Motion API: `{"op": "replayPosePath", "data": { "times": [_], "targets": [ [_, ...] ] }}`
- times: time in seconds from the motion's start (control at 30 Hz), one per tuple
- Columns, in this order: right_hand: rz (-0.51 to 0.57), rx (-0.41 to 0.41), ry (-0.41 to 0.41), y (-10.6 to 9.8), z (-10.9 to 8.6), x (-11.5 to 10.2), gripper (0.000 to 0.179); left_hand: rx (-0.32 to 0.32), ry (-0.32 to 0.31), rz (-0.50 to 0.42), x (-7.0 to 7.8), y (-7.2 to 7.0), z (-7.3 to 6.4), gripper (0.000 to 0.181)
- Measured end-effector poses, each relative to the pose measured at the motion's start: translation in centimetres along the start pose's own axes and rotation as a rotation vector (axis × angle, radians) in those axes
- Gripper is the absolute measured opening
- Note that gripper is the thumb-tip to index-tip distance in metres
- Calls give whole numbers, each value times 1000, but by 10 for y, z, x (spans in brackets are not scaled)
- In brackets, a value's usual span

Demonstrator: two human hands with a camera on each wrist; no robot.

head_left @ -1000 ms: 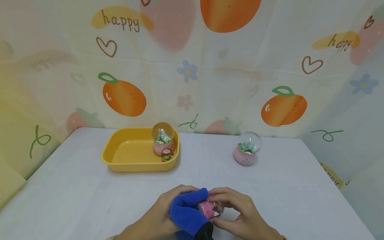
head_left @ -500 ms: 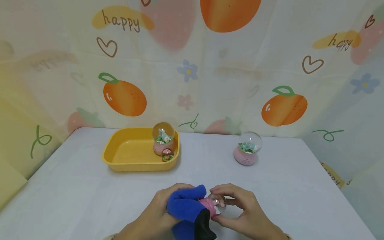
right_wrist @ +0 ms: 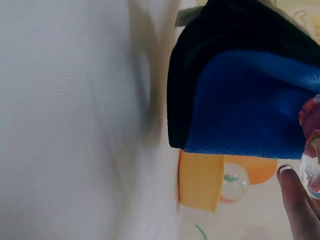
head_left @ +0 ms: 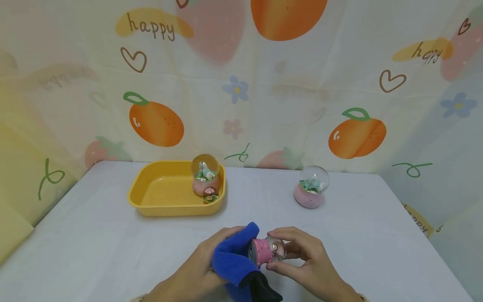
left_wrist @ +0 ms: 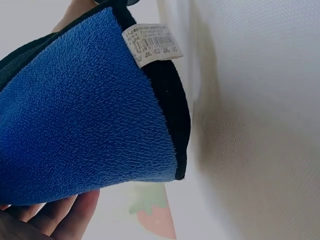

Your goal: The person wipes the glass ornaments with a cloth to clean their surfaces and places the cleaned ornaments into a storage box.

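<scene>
A blue towel (head_left: pixel 230 262) with black edging lies folded in my left hand (head_left: pixel 203 264), which grips it at the front of the table. The left wrist view shows its printed white label (left_wrist: pixel 151 44). My right hand (head_left: pixel 309 262) pinches a small snow globe (head_left: pixel 263 251) by its clear dome, thumb below and fingers above. The globe lies sideways, its pink base turned left against the towel. In the right wrist view only part of the globe (right_wrist: pixel 311 172) shows at the right edge, in front of the towel (right_wrist: pixel 245 100).
A yellow tray (head_left: pixel 162 210) stands at the back left. In its right end are a larger pink-based snow globe (head_left: pixel 205 184) and a tiny globe (head_left: pixel 210 196). Another pink-based snow globe (head_left: pixel 310 195) stands at the back right. A fruit-print cloth (head_left: pixel 279 105) hangs behind the white table.
Both hands have moved slightly away from the table's front. The small globe has turned, and more of its pink base now shows outside the towel.
</scene>
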State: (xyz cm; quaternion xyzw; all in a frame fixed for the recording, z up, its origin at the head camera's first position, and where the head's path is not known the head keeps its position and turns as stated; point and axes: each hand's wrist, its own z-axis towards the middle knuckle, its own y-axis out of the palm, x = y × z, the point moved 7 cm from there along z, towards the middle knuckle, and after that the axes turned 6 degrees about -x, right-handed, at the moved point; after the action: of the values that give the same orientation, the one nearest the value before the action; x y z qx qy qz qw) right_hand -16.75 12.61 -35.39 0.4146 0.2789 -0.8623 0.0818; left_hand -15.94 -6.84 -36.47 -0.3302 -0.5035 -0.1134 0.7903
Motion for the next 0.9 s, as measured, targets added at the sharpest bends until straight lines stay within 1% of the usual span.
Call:
{"op": "replayPosePath", "data": {
  "times": [0.07, 0.17, 0.27, 0.4, 0.5, 0.6, 0.73, 0.8, 0.9],
  "targets": [
    [15, -3, 8, 1, 0, 0, 55, 13, 2, 7, 1, -1, -1, 59],
    [25, -1, -13, 1, -1, -1, 54, 37, 1, 14, 2, -2, -2, 58],
    [8, 10, -75, 2, -1, -4, 55, 50, -6, 13, 3, -3, -3, 58],
    [-58, 32, -167, 3, -2, -7, 56, 45, -36, 22, 1, -3, -2, 59],
    [-95, 46, -200, 4, -3, -8, 58, 38, -50, 46, -1, -1, -2, 61],
    [-100, 47, -216, 7, -5, -8, 57, 40, -39, 95, -1, 1, -2, 63],
    [-127, 31, -269, 10, -6, -10, 45, 38, -31, 151, 0, 4, -1, 64],
    [-151, 13, -314, 12, -6, -13, 41, 34, -6, 174, 2, 6, -1, 64],
    [-184, -13, -386, 15, -6, -19, 37, 32, 40, 179, 4, 9, 0, 63]
  ]
}}
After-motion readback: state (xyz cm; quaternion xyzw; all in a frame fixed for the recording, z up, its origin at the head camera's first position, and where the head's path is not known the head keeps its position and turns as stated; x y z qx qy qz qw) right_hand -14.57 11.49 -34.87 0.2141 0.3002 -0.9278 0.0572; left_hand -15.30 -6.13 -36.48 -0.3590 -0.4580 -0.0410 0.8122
